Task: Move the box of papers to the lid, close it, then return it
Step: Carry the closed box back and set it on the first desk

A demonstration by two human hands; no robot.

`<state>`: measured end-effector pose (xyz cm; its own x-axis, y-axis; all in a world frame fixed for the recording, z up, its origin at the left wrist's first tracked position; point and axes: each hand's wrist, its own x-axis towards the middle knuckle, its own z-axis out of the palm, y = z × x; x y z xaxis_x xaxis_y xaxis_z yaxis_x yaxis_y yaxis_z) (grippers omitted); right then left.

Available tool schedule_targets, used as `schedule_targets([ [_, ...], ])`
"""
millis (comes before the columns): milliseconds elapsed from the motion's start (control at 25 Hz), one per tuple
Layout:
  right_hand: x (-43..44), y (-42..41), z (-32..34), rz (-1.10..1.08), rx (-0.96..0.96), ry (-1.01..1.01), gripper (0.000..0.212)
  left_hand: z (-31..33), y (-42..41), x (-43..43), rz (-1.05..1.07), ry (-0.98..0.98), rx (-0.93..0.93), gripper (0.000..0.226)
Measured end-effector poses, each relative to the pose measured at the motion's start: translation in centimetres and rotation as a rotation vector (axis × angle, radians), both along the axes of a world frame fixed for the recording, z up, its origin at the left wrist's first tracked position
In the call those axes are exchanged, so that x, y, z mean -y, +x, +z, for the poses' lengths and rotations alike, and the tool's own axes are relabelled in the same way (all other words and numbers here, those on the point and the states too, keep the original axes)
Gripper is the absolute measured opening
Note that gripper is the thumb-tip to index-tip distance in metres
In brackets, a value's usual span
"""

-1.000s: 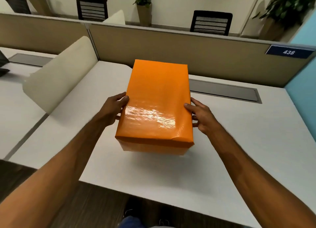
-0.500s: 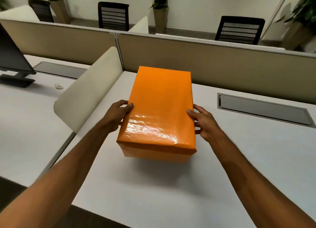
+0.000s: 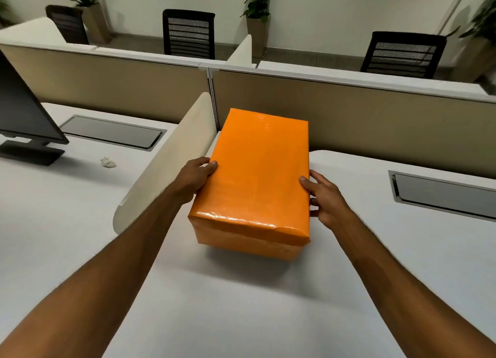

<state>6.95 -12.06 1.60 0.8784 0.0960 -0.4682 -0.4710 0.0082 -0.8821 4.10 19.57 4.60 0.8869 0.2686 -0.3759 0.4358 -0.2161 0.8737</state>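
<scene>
Two hands clamp the closed orange box (image 3: pixel 255 180) at mid-desk: left hand (image 3: pixel 194 179) at nine o'clock, right hand (image 3: pixel 326 200) at three, fingers pressed flat on its side walls. The glossy wrapping looks slippery, so it may slide from a weak squeeze. At ten o'clock the curved white divider (image 3: pixel 163 164) sits just beside it and could catch its corner; the beige partition (image 3: pixel 375 121) blocks twelve.

Even, soft overhead light, room moderately bright. Glare streaks on near top edge of my orange box (image 3: pixel 257 175). Soft shadow beneath box on desk (image 3: pixel 268 317). Wide-angle bend in partition (image 3: pixel 375 116) lines. Plant (image 3: pixel 485 22) at right edge smeared by motion blur.
</scene>
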Motion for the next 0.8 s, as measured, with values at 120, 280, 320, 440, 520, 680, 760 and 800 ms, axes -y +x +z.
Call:
schedule_targets([
  [120,-2.3,2.3,-0.6,-0.008,-0.003,-0.001,0.061,-0.4,2.7,-2.0,-0.010,-0.008,-0.015,0.051],
  [280,-4.0,4.9,-1.4,-0.018,-0.004,-0.018,0.063,-1.3,5.3,-3.6,-0.011,-0.025,-0.026,0.049],
  [320,-4.4,5.5,-1.7,-0.020,-0.002,-0.021,0.064,-1.6,5.8,-3.9,-0.008,-0.031,-0.029,0.048],
  [440,-5.4,6.7,-2.4,-0.026,-0.006,-0.032,0.065,-2.4,6.8,-4.5,-0.002,-0.050,-0.035,0.047],
  [520,-5.8,7.1,-2.7,-0.029,0.006,-0.043,0.065,-2.8,7.3,-4.9,0.000,-0.059,-0.033,0.048],
  [680,-6.5,7.9,-3.1,-0.038,0.025,-0.058,0.065,-2.9,8.2,-5.5,-0.001,-0.045,-0.029,0.050],
  [760,-6.7,7.9,-3.1,-0.035,0.035,-0.070,0.065,-2.9,8.4,-5.6,-0.008,-0.033,-0.030,0.052],
  [800,-6.7,7.9,-3.1,-0.025,0.048,-0.081,0.066,-2.9,8.5,-5.7,-0.016,-0.020,-0.032,0.052],
])
